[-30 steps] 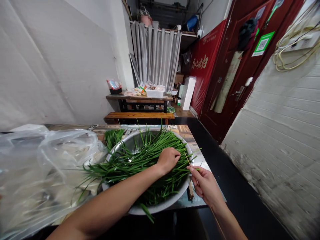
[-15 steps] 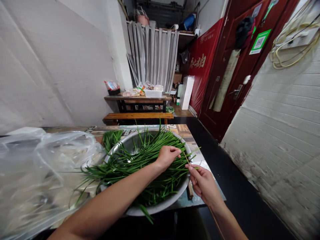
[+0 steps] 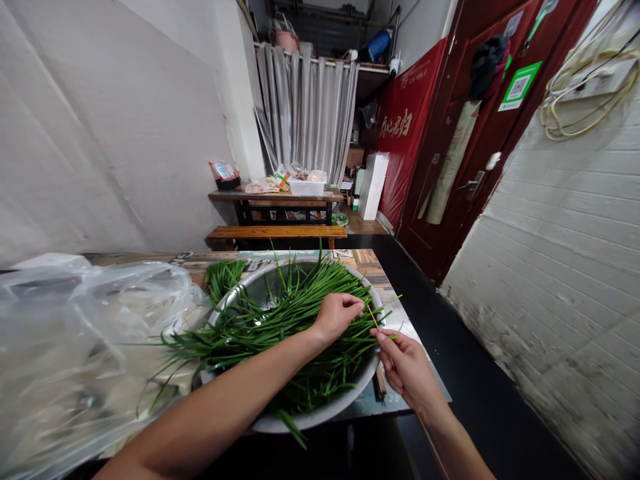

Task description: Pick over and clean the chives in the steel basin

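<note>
A metal basin [image 3: 336, 415] holds a heap of long green garlic chives [image 3: 295, 307], their leafy ends hanging over its left side. My right hand [image 3: 407, 367] is closed on a thin bamboo skewer [image 3: 373, 316] at the basin's right rim. The skewer's tip points up toward my left fingers, and its other end runs down below the wrist. A bit of green stalk shows by my right fingertips. Over the chives, my left hand [image 3: 340, 317] is pinched close to the skewer's tip; what lies between thumb and finger is too small to make out.
A bundle of skewers [image 3: 381, 383] lies right of the basin on the table [image 3: 367, 261]. More chives [image 3: 223, 279] sit behind the basin's left side. A large clear plastic bag [image 3: 100, 347] fills the left. Beyond are a wooden bench [image 3: 277, 232] and a second table [image 3: 225, 195].
Almost nothing differs. My left hand has shifted very slightly right and down by the skewer's tip; my right hand keeps its hold on the skewer.
</note>
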`<state>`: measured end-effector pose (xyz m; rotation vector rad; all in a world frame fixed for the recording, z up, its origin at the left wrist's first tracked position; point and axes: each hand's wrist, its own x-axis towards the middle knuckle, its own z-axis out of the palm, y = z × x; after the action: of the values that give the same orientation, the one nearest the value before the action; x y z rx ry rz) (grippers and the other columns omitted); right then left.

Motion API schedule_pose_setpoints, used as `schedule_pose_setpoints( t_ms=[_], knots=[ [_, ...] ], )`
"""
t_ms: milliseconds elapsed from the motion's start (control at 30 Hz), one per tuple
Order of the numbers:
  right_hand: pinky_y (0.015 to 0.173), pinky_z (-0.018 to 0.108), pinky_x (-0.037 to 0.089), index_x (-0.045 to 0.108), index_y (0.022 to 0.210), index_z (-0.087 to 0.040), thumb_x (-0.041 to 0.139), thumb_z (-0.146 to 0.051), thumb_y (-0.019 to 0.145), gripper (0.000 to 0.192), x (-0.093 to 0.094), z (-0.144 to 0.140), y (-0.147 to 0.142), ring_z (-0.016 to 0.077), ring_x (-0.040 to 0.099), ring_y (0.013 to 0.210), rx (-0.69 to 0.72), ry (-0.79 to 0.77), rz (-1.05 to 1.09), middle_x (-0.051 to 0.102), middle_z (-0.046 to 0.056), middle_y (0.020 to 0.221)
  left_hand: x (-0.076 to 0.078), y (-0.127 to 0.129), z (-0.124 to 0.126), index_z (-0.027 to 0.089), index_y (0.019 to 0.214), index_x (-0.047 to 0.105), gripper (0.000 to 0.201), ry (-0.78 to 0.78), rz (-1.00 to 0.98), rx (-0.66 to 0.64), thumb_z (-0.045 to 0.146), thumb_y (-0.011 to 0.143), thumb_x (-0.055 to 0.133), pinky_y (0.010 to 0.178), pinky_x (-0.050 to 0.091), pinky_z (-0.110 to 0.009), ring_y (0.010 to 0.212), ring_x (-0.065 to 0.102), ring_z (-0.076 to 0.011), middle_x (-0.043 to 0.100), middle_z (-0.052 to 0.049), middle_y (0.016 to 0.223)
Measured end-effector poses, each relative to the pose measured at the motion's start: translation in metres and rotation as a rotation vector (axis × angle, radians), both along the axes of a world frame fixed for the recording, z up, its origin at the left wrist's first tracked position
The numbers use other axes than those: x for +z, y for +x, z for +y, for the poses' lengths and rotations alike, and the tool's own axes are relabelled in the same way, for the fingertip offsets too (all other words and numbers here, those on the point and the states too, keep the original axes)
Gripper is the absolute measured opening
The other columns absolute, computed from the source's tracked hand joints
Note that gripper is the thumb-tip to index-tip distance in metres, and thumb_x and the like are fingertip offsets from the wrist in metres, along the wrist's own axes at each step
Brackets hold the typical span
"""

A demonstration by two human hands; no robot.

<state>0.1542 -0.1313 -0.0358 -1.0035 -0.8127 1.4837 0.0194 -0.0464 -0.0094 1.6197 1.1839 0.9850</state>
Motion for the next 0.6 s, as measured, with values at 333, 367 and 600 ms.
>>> schedule_pose_setpoints(
  t_ms=[333, 367, 600],
  knots=[
    [0.022, 0.011, 0.018, 0.055, 0.099, -0.017, 0.069, -0.039, 0.070, 0.039, 0.007, -0.002, -0.002, 0.0002, 0.025, 0.021, -0.006, 0.045, 0.053, 0.049, -0.010, 0.041, 0.007, -0.005, -0.014, 0.014, 0.082, 0.071, 0.024, 0.219, 0.150, -0.150, 0.028, 0.074, 0.054, 0.075, 0.045, -0.022, 0.079, 0.063, -0.0161, 0.070, -0.005, 0.085],
    [0.023, 0.011, 0.018, 0.056, 0.097, -0.017, 0.069, -0.038, 0.070, 0.037, 0.006, -0.003, -0.002, 0.0002, 0.025, 0.022, -0.012, 0.058, 0.054, 0.049, -0.010, 0.042, 0.010, -0.005, -0.020, 0.014, 0.082, 0.071, 0.023, 0.230, 0.173, -0.204, 0.028, 0.075, 0.054, 0.075, 0.045, -0.022, 0.079, 0.063, -0.0157, 0.070, -0.004, 0.085],
    [0.025, 0.012, 0.018, 0.058, 0.079, -0.016, 0.068, -0.035, 0.072, 0.023, 0.025, 0.001, 0.000, -0.0001, 0.027, 0.025, -0.090, 0.183, 0.018, 0.049, -0.009, 0.044, 0.042, -0.017, -0.039, 0.013, 0.099, 0.067, 0.036, 0.049, 0.204, -0.441, 0.038, 0.079, 0.051, 0.072, 0.044, -0.022, 0.080, 0.061, -0.0162, 0.069, -0.004, 0.091]
  ],
)
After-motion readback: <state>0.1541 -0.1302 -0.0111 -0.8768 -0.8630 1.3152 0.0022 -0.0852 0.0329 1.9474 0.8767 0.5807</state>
